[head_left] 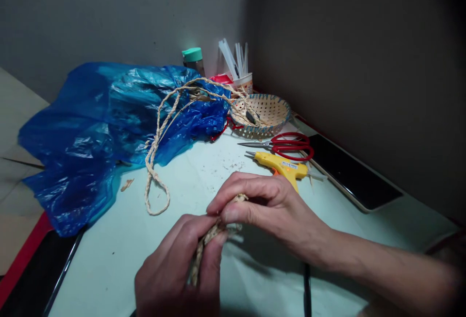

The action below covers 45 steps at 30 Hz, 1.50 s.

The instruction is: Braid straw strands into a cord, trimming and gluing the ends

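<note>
You've got the braid (196,262) at lower centre of the frame, left hand (178,256) and right hand (260,205) both pinching it. Probably light, bendy and easy to fray, so fingertips close to the join imo. Watch the glue gun (279,163) just past your right knuckles, scissors (271,145) behind, bag (87,123) hogging the left

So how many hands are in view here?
2: the left hand, low in the picture, and the right hand, nearer the yellow glue gun. Both pinch the braided cord.
</note>
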### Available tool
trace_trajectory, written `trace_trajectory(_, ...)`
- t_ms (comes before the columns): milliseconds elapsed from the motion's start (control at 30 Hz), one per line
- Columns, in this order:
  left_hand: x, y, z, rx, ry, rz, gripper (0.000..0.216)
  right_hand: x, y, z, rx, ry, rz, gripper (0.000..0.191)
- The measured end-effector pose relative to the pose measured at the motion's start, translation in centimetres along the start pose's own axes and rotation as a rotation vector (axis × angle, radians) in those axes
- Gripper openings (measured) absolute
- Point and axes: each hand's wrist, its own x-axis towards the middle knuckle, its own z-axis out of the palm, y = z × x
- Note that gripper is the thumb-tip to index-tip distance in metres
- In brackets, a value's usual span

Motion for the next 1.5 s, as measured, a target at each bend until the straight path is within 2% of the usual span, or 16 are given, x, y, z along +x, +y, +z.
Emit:
trace_trajectory(133,0.9,0.0,-0.5,-0.045,-0.126,-0.109,0.007,0.3,0.2,-0.9,0.060,-0.006,0.023,0.014)
trace_trajectory(167,1.0,0.0,-0.7,-0.029,-0.161,-0.104,0.003,0.4,0.2,-1.0,0.087,0.000,0.023,0.017)
trace_trajectory(267,1.0,0.1,-1.0,-0.004,-0.218,-0.028,0.007,0.5,0.3,-1.3,0.162,0.004,0.015,0.024)
trace_trajectory(400,0.4,0.4,-0.8,0.036,-0.170,0.074,0.007,0.4,0.5,-1.2,0.194,-0.024,0.041,0.026)
trace_trajectory(533,0.1,0.4,-0.5,0.214,-0.073,0.226,0.011,0.4,0.7,-1.3,0.237,-0.127,0.062,0.026)
trace_trajectory(667,0.0,-0.4,-0.3,0.268,0.021,0.343,0.011,0.4,0.7,-1.5,0.284,-0.221,0.043,0.054)
trace_trajectory(800,0.0,-1.5,-0.3,0.356,-0.014,0.443,0.015,0.1,0.7,-1.2,0.294,-0.245,0.123,0.039)
trace_trajectory(933,-0.1,-1.9,-0.5,0.404,-0.051,0.554,0.019,-0.1,0.8,-0.7,0.289,-0.208,0.195,0.020)
trace_trajectory(1067,-0.3,-1.8,-0.6,0.417,-0.072,0.546,0.015,0.0,0.9,-0.6,0.312,-0.191,0.251,0.017)
trace_trajectory(1167,-0.3,-2.0,-0.5,0.331,-0.115,0.485,0.018,0.2,1.1,-0.7,0.345,-0.181,0.258,0.015)
trace_trajectory(1233,-0.1,-2.2,-0.4,0.209,-0.170,0.378,0.016,0.4,1.2,-0.8,0.358,-0.176,0.260,0.017)
trace_trajectory(1367,0.5,-2.4,-0.2,-0.085,-0.341,0.004,0.019,0.9,1.7,-1.0,0.439,-0.105,0.213,0.028)
trace_trajectory(1500,1.1,-2.0,0.4,-0.342,-0.534,-0.419,0.035,1.4,2.0,-1.2,0.466,-0.018,0.186,0.027)
